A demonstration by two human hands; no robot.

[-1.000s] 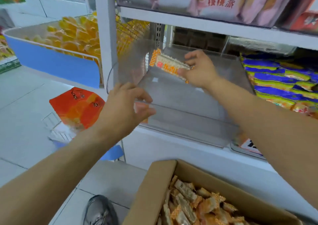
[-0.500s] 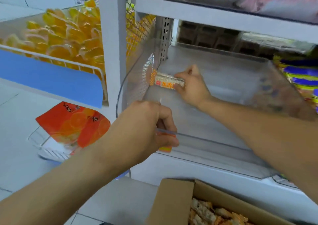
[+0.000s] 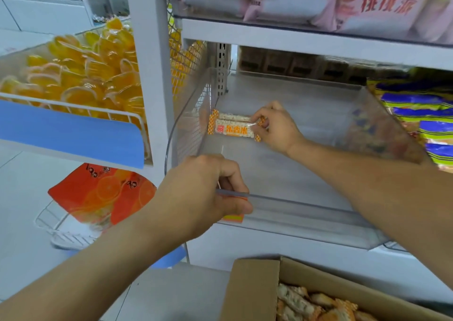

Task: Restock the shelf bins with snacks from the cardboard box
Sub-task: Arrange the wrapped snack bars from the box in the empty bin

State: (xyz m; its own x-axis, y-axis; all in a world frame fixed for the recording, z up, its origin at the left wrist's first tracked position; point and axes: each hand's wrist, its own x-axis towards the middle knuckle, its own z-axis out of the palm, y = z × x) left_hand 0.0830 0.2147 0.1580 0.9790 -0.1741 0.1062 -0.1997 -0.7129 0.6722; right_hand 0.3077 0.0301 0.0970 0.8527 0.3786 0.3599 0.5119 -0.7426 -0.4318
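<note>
The right hand has its fingers pinched on the end of two crinkly, orange-checked snack packets, low at the back-left of the clear plastic bin, while the left hand grips the bin's smooth front lip. Apart from those packets the bin looks bare, so restocking has barely begun. The cardboard box below shows plenty more packets to move.

2 hands, 2 snack bars held in 1 clear bin, 1 cardboard box below.
</note>
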